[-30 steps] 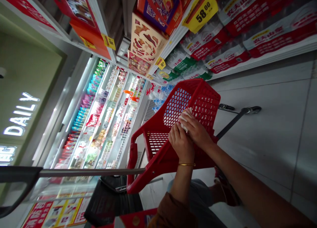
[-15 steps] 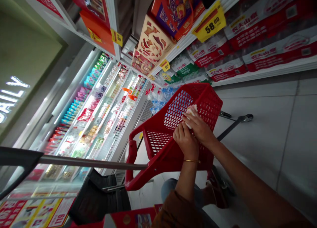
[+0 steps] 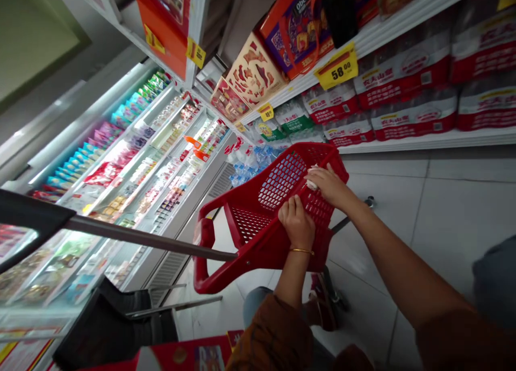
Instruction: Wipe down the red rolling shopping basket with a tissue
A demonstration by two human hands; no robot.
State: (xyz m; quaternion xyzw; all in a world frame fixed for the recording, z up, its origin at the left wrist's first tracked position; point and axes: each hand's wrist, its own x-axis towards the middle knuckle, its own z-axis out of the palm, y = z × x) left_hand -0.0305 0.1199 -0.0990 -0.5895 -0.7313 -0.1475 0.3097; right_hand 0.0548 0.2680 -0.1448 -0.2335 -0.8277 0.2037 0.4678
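Note:
A red plastic shopping basket [image 3: 262,252] with mesh walls sits tilted in view on a wheeled frame. My left hand [image 3: 297,223], with a gold bracelet at the wrist, has its fingers curled over the basket's near rim. Farther along that side, my right hand [image 3: 328,187] presses a crumpled white cloth or tissue [image 3: 312,184] against the basket. Part of the cloth is hidden under the fingers. Inside the basket I see only mesh walls and a small ledge at the handle end.
Shelves on the right carry packs of bottled water [image 3: 407,72] and gift boxes [image 3: 255,70] above. A lit refrigerated case [image 3: 133,172] runs along the left. A metal bar [image 3: 149,236] and black chair-like seat [image 3: 116,322] stand near the basket. Tiled floor [image 3: 374,231] lies right.
My hands have moved apart: the right one, with the cloth, has gone farther along the basket, while the left stays at the rim. The whole view has shifted slightly.

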